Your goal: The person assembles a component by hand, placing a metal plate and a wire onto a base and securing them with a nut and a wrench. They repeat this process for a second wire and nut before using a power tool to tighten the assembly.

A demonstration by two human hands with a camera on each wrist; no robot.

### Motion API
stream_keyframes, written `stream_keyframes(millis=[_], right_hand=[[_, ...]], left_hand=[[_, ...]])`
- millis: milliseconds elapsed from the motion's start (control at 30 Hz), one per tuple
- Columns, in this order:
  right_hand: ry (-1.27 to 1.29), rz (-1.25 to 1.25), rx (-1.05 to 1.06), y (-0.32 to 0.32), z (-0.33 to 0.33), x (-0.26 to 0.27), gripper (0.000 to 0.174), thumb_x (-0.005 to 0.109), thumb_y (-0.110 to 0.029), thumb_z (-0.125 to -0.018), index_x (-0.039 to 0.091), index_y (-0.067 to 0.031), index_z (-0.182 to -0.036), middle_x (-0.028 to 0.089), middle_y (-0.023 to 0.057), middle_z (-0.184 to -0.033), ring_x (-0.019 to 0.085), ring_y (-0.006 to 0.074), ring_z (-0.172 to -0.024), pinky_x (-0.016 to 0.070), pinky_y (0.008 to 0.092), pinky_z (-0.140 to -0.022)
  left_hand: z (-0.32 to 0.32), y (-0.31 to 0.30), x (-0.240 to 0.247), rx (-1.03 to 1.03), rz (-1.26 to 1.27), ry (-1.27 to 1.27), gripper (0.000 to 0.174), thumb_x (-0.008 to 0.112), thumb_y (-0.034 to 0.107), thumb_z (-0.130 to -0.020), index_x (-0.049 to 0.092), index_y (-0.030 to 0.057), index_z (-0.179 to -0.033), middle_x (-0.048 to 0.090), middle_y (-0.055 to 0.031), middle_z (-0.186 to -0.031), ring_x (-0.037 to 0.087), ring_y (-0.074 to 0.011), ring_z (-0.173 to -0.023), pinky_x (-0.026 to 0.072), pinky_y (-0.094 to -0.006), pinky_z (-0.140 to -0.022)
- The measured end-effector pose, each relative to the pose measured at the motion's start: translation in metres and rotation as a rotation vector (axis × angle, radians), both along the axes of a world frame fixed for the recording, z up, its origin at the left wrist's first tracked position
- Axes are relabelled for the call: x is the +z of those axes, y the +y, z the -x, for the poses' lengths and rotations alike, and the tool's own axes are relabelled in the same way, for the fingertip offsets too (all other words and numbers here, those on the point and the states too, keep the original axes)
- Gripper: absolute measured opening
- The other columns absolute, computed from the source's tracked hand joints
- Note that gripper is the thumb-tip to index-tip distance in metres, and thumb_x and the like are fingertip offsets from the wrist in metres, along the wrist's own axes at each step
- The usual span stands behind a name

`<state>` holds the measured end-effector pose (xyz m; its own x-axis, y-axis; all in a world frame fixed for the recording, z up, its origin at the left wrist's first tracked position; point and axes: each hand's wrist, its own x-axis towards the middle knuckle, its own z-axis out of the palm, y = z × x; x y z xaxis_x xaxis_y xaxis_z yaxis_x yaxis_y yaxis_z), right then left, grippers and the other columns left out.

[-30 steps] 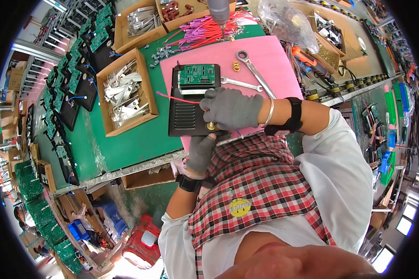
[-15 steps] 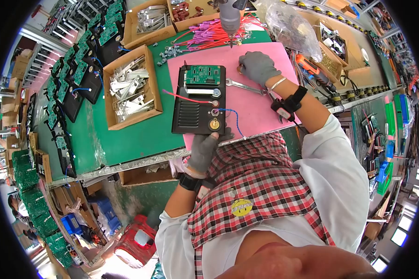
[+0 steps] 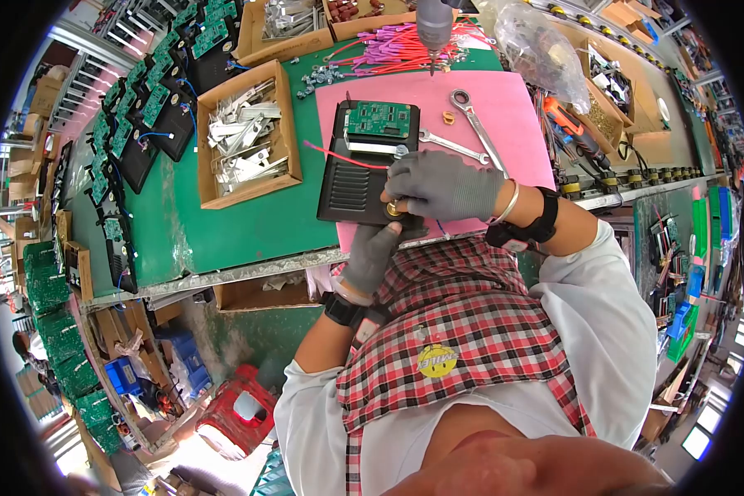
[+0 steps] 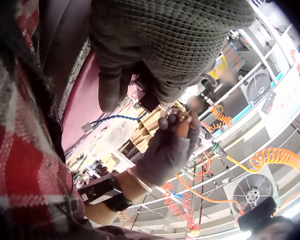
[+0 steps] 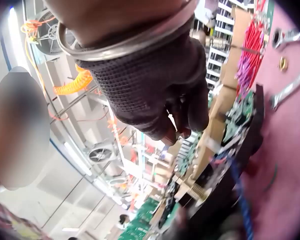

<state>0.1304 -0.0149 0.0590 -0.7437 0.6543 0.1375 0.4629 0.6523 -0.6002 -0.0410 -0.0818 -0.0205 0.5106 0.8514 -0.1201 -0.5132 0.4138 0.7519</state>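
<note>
A black metal panel [image 3: 347, 194] lies on the pink mat, bearing a green circuit board [image 3: 378, 120], a metal bar and a red wire [image 3: 339, 155]. My gloved left hand [image 3: 370, 258] grips the panel's near edge, thumb on top. A brass threaded stud [image 5: 194, 191] rises from the panel's near right corner. Above it, my gloved right hand [image 3: 442, 186] pinches a small brass nut [image 4: 186, 118] between thumb and fingertips. A twisted blue cable [image 5: 240, 195] hangs off the panel's side. One loose brass nut [image 3: 448, 118] lies on the mat.
Right of the panel lie a ratchet spanner [image 3: 475, 124] and a smaller spanner [image 3: 455, 147]. A cardboard box of metal brackets [image 3: 248, 136] stands left. Red cables [image 3: 405, 50] pile behind, under a hanging screwdriver [image 3: 434, 29]. Finished-looking board units [image 3: 132, 149] line the far left.
My right hand went from the panel to the brass nuts on the mat, then back over the stud with a nut. My left hand stays at the panel's edge.
</note>
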Motion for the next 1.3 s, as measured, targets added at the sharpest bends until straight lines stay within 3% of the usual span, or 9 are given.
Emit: stream_keyframes(millis=[233, 333, 433, 467, 567, 733, 833, 1133, 1300], right_hand=[[-0.475, 0.183, -0.062, -0.009, 0.003, 0.015, 0.019, 0.063, -0.022, -0.073, 0.061, -0.0066, -0.084, 0.056, 0.008, -0.082, 0.056, 0.0253, -0.078, 0.0462, 0.0369, -0.072], [0.095, 0.02, -0.368, -0.013, -0.008, 0.009, 0.03, 0.063, -0.036, -0.073, 0.062, -0.0064, -0.075, 0.059, 0.0072, -0.083, 0.057, 0.0264, -0.081, 0.0473, 0.0366, -0.071], [0.104, -0.375, -0.205, -0.017, -0.004, -0.013, 0.028, 0.064, -0.034, -0.073, 0.064, -0.0064, -0.079, 0.059, 0.0075, -0.09, 0.054, 0.0279, -0.095, 0.0465, 0.0352, -0.079], [0.119, -0.214, -0.218, -0.02, -0.007, -0.018, 0.025, 0.065, -0.03, -0.073, 0.065, -0.0062, -0.081, 0.058, 0.007, -0.101, 0.048, 0.0298, -0.108, 0.0438, 0.036, -0.087], [0.356, -0.093, -0.266, -0.013, -0.021, -0.013, 0.009, 0.061, -0.011, -0.076, 0.06, -0.0027, -0.076, 0.055, 0.0106, -0.111, 0.045, 0.0326, -0.113, 0.037, 0.0402, -0.094], [0.349, 0.05, -0.258, -0.02, -0.013, -0.028, 0.005, 0.057, -0.01, -0.078, 0.061, -0.0062, -0.078, 0.056, 0.0093, -0.114, 0.039, 0.0319, -0.12, 0.0325, 0.0412, -0.1], [0.311, -0.175, -0.353, -0.018, -0.008, -0.018, 0.01, 0.058, -0.014, -0.078, 0.06, -0.0041, -0.077, 0.056, 0.0089, -0.112, 0.038, 0.032, -0.121, 0.0335, 0.0411, -0.1], [0.223, -0.1, -0.15, -0.025, -0.011, -0.023, 0.015, 0.056, -0.018, -0.081, 0.063, -0.0038, -0.082, 0.057, 0.0109, -0.112, 0.042, 0.0329, -0.117, 0.0347, 0.0412, -0.098], [0.282, -0.184, -0.25, -0.021, -0.009, -0.021, 0.012, 0.057, -0.015, -0.081, 0.062, -0.0051, -0.087, 0.057, 0.0113, -0.112, 0.042, 0.0331, -0.117, 0.0354, 0.0408, -0.097]], left_hand=[[-0.001, 0.005, 0.02, -0.025, -0.055, 0.044, 0.05, 0.053, 0.027, -0.086, 0.037, -0.0016, -0.124, 0.048, -0.0133, -0.117, 0.051, -0.0259, -0.107, 0.046, -0.0424, -0.089], [0.0, 0.002, 0.003, -0.007, -0.05, 0.035, 0.047, 0.048, 0.024, -0.085, 0.037, -0.0031, -0.122, 0.047, -0.0134, -0.116, 0.052, -0.023, -0.104, 0.0479, -0.0396, -0.087], [-0.003, 0.003, 0.007, 0.022, -0.038, -0.02, 0.052, 0.055, 0.029, -0.085, 0.038, -0.0025, -0.122, 0.049, -0.0133, -0.114, 0.052, -0.0256, -0.104, 0.0461, -0.042, -0.089], [-0.002, 0.003, 0.007, 0.014, -0.033, -0.005, 0.05, 0.053, 0.027, -0.084, 0.039, -0.003, -0.122, 0.049, -0.0133, -0.114, 0.052, -0.0249, -0.103, 0.0467, -0.0414, -0.088], [-0.001, 0.001, 0.005, 0.008, -0.018, 0.022, 0.046, 0.049, 0.023, -0.084, 0.039, -0.0038, -0.12, 0.048, -0.0131, -0.114, 0.053, -0.0236, -0.1, 0.048, -0.0401, -0.086], [-0.001, 0.001, 0.002, 0.005, -0.023, 0.017, 0.046, 0.049, 0.024, -0.084, 0.04, -0.0035, -0.12, 0.048, -0.0123, -0.113, 0.054, -0.0233, -0.099, 0.0482, -0.0399, -0.086], [-0.001, 0.001, 0.004, 0.005, -0.03, 0.019, 0.046, 0.049, 0.024, -0.084, 0.04, -0.0032, -0.12, 0.048, -0.0122, -0.113, 0.053, -0.0233, -0.099, 0.0481, -0.0397, -0.086], [-0.001, 0.002, 0.009, -0.005, -0.019, 0.015, 0.046, 0.047, 0.021, -0.084, 0.037, -0.003, -0.122, 0.046, -0.0133, -0.117, 0.052, -0.0231, -0.102, 0.0476, -0.0397, -0.087], [-0.003, 0.002, 0.01, 0.016, -0.022, 0.016, 0.046, 0.047, 0.02, -0.084, 0.037, -0.0033, -0.122, 0.046, -0.0134, -0.118, 0.052, -0.0237, -0.104, 0.0476, -0.0403, -0.087]])
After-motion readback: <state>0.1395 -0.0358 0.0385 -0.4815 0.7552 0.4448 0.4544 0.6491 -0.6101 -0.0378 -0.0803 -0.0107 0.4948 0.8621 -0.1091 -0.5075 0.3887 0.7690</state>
